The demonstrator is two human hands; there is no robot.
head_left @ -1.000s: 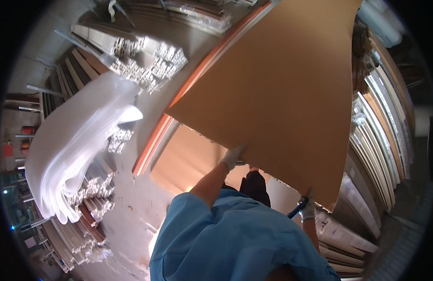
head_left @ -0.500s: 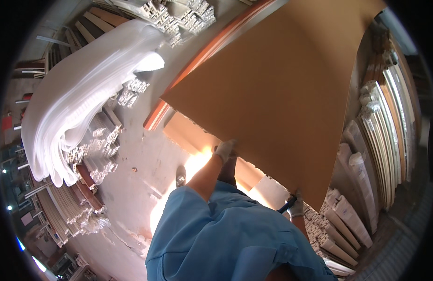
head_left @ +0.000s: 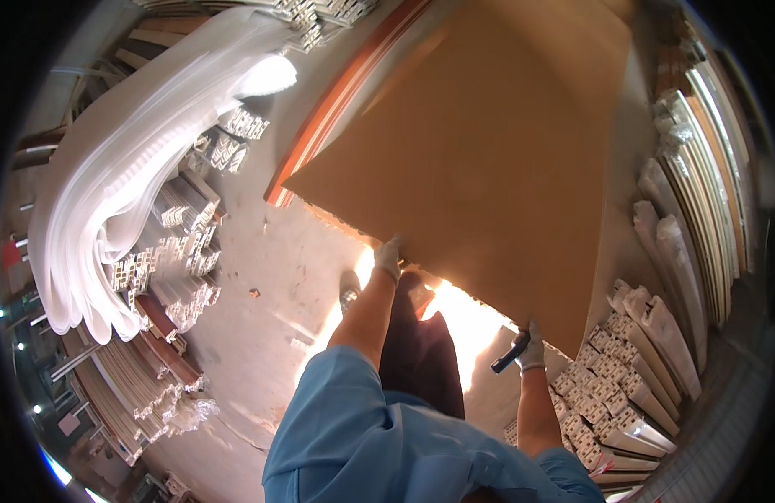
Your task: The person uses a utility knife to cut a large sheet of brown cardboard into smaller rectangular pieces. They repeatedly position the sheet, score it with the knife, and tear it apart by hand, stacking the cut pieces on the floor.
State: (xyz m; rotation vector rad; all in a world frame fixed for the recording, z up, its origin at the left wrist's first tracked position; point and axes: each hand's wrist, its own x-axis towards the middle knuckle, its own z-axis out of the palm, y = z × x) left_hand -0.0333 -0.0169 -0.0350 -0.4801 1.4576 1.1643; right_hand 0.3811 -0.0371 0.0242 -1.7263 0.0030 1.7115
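Note:
A large brown cardboard sheet (head_left: pixel 480 168) stretches out in front of me, its near edge ragged. My left hand (head_left: pixel 389 256), in a light glove, is closed on that edge near its middle. Farther right, my gloved right hand (head_left: pixel 532 350) grips the same edge close to the near right corner. A short dark tool handle (head_left: pixel 509 354) also sits in the right hand, pointing down and left; its working end cannot be made out. The fingers of both hands are partly hidden by the sheet.
Long orange-red strips (head_left: pixel 346 101) lie on the floor along the sheet's left side. White foam wrap (head_left: pixel 136 168) drapes over racks at left, near stacked profiles (head_left: pixel 165 260). Wrapped profile bundles (head_left: pixel 614 360) and leaning panels (head_left: pixel 706 201) line the right. Bright sunlight hits the floor by my feet.
The sheet has shifted slightly against the floor strips, and the cardboard below it shows less. My arms reach out farther from my body, and my legs and the dark handle show more.

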